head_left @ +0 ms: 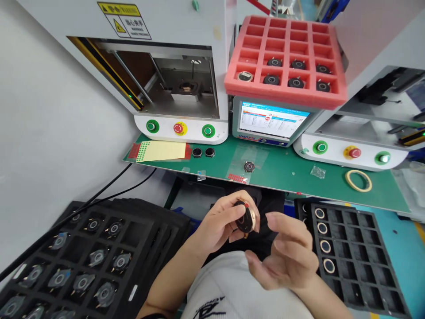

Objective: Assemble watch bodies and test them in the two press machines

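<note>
Between the thumb and fingers of my left hand point(221, 223) is a round watch case point(245, 219) with a black back, a gold-coloured side and a small red piece of tape near its top edge. My right hand point(287, 252) hovers just to the right of it, fingers curved and apart, with nothing between them. Beyond my hands, another watch case point(249, 167) lies on clear film on the green bench point(285, 177). Two dark watch cases point(203, 153) sit side by side farther left, by a yellow sheet point(162, 151) with green dots.
A black foam tray point(131, 241) of film-wrapped watch cases lies at left, another black tray point(361, 252) at right. Behind the bench stand a press machine point(179, 128), a monitor point(270, 122) and a pink foam tray point(285, 95). A tape roll point(358, 180) lies at right.
</note>
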A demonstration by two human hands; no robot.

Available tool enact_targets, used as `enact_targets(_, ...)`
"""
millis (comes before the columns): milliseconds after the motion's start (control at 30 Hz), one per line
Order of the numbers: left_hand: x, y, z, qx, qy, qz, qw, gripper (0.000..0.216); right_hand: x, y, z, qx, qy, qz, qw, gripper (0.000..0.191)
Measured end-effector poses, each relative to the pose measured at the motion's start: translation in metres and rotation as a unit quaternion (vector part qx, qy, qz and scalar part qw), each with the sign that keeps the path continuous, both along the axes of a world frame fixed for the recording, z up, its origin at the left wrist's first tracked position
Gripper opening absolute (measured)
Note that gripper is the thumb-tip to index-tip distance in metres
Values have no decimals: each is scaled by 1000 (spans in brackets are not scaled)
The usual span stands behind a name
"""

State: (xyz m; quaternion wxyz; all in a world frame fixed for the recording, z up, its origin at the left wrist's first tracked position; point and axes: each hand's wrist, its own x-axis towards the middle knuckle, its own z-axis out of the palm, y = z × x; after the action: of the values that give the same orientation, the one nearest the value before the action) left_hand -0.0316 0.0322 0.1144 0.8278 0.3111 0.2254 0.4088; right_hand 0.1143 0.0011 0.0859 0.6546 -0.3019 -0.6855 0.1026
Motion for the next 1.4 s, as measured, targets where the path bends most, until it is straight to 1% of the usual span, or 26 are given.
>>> enact_targets(67, 0, -3, -1, -28, -30, -18, 999, 28, -1, 3, 1, 0, -24, 46, 999, 65)
enact_targets(167, 0, -9, -1, -50, -34, -44, 997, 28, -2, 8, 5, -30, -9, 126, 992, 70)
enact_targets(300, 3, -14, -3, -64, -13, -49, 997, 32, 3, 9, 9, -58, 2, 157, 986, 71)
enact_targets(433, 9, -17, -4, -64, -11, -52, 997, 36, 11, 6, 4, -76, 20, 202, 976, 68)
enact_targets(567, 16, -19, 0, -88, -21, -43, 995, 36, 14, 4, -8, -78, 81, 214, 970, 63)
enact_targets(667, 19, -20, 2, -87, -41, -26, 995, 34, 14, 4, -10, -87, 99, 208, 969, 64)
enact_targets(833, 21, -23, 0, -64, -86, -37, 994, 33, 16, 5, 1, -95, 90, 243, 961, 56)
enact_targets(967, 22, -25, 1, -71, -119, -24, 990, 31, 17, 8, 9, -96, 84, 276, 953, 52)
enact_targets(1067, 23, -25, 2, -84, -128, -21, 988, 29, 16, 10, 8, -85, 76, 295, 949, 48)
enact_targets(1167, 23, -23, -2, -87, -127, -19, 988, 29, 14, 11, -1, -69, 61, 282, 955, 49)
enact_targets(1233, 24, -20, -7, -87, -99, 2, 991, 33, 12, 12, -9, -80, 67, 261, 960, 50)
enact_targets(1267, 26, -18, -10, -83, -60, 18, 995, 35, 11, 12, -13, -92, 75, 246, 962, 50)
enact_targets(1333, 30, -14, -19, -66, 53, 49, 995, 41, 10, 13, -22, -118, 84, 210, 967, 50)
enact_targets(1400, 34, -10, -29, -37, 165, 60, 984, 47, 10, 12, -31, -140, 79, 169, 972, 49)
